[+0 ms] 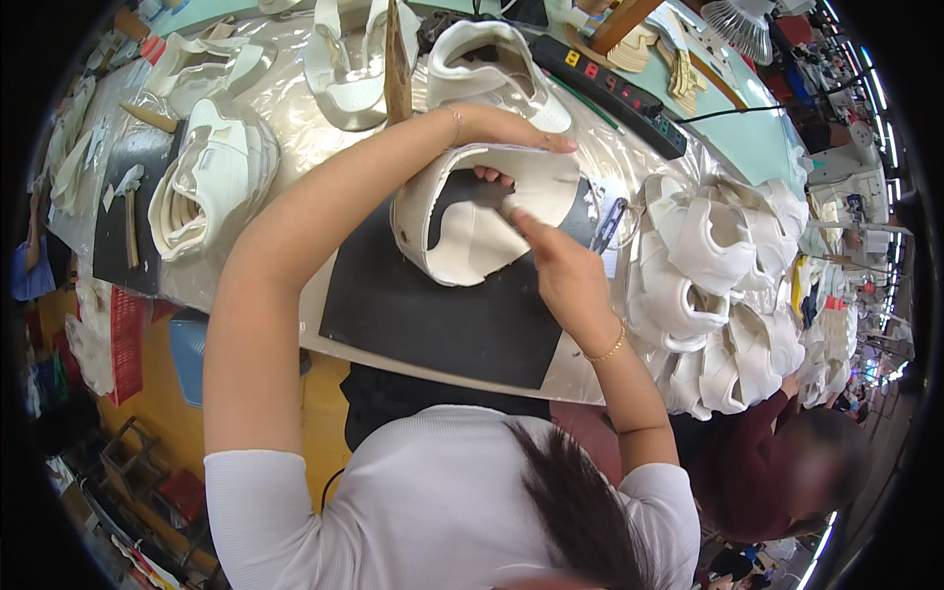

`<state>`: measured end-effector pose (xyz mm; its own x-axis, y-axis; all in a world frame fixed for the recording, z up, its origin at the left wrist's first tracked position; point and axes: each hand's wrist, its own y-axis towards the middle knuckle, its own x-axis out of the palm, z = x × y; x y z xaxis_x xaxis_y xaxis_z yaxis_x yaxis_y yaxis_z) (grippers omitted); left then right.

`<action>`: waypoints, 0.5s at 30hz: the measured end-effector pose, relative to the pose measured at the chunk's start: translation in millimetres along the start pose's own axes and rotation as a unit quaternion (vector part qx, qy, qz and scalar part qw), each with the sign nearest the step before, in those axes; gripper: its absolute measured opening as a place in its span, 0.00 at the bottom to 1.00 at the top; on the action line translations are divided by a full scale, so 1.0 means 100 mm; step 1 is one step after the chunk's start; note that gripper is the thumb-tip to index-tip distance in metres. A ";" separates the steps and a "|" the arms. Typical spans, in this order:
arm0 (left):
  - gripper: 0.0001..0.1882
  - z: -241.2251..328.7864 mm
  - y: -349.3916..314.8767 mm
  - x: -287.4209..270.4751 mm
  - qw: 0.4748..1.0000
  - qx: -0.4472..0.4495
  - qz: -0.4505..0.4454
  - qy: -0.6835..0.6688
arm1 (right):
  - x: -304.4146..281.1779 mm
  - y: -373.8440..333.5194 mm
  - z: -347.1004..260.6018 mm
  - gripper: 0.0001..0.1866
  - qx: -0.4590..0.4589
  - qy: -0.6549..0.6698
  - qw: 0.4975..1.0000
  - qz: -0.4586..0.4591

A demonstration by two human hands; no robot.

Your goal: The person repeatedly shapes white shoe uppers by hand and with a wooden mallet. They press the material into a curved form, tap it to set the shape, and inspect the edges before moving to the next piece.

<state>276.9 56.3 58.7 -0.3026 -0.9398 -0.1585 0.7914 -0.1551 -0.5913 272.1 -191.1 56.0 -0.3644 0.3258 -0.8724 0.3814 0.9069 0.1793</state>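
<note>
A white shoe upper (472,246) is curved into an open loop above the black mat (433,324). My left hand (516,133) reaches over its far edge and grips it, fingertips showing inside the opening. In my right hand (570,270) is a small tool (506,207) with a light handle, its dark end blurred inside the upper. I cannot tell the tool's exact kind, or whether it touches the material. Beside my right hand lies a pair of blue-handled thread snips (610,224).
Nested white uppers (211,177) sit on the left, and a large pile of them (723,236) on the right. A black power strip (615,93) lies behind. One wooden-handled tool (132,231) rests at far left. Another person (757,462) sits close on the right.
</note>
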 end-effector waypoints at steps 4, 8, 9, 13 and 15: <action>0.49 0.05 -0.06 0.07 0.999 0.000 0.034 0.032 | 0.00 -0.17 -0.07 0.24 -0.023 0.084 0.996 0.014; 0.54 0.12 -0.06 0.26 0.978 0.062 0.127 0.155 | 0.00 -0.30 -0.08 0.25 -0.034 0.020 0.998 -0.056; 0.55 0.13 -0.08 0.35 0.960 0.098 0.168 0.202 | -0.01 -0.38 -0.11 0.25 -0.028 0.071 0.997 -0.015; 0.51 0.29 -0.31 0.53 0.958 0.043 0.156 0.238 | 0.00 -0.54 -0.17 0.27 -0.023 -0.054 0.984 -0.171; 0.49 0.35 -0.50 0.62 0.951 0.059 0.183 0.241 | -0.07 -0.58 -0.18 0.30 -0.029 -0.042 0.991 -0.128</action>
<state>237.6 -4.8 106.3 -0.1808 -0.6934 -0.6975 0.9360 0.0965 -0.3386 236.9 -241.1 60.0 -0.3693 0.0625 -0.9272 0.2365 0.9712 -0.0288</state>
